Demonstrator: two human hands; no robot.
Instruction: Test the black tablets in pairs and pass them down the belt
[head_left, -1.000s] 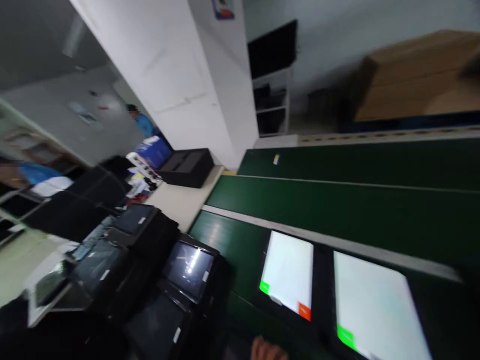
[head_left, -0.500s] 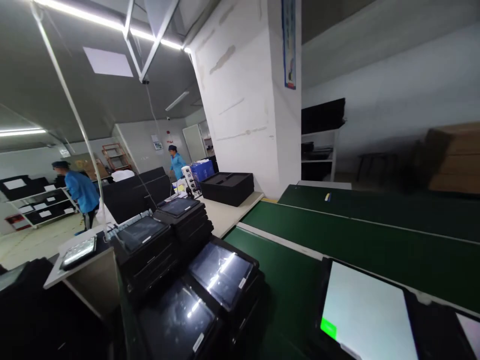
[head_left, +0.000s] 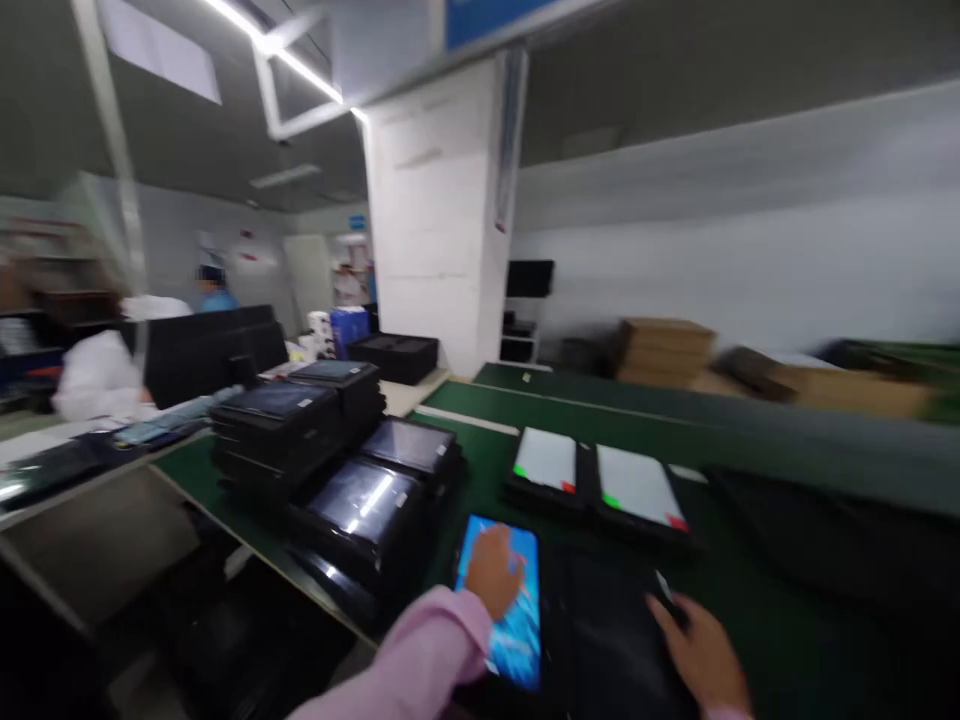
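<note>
My left hand (head_left: 493,575) is over the lit blue screen of a tablet (head_left: 517,640) lying on the green belt. Its fingers are slightly blurred, partly stretched over the glass, and nothing shows in them. To the right, my right hand (head_left: 705,645) is closed around a slim dark pen-like thing (head_left: 679,608) with a pale tip, at the side of a flat black case (head_left: 619,630). Beyond the case are two tablets with white screens and coloured corners: one tablet (head_left: 547,458) on the left, another tablet (head_left: 637,485) on the right.
Stacks of dark tablets in black trays (head_left: 360,500) stand left of my hands, with taller stacks (head_left: 277,430) behind. Black foam boxes (head_left: 397,355) sit by a white pillar (head_left: 427,230). Cartons (head_left: 664,345) lie beyond the belt. A person in white (head_left: 101,375) is at far left.
The view has swung right and the tablet stacks now appear further off. Both my hands have come into view, along with the blue-screen tablet and the whole of both white-screen tablets.
</note>
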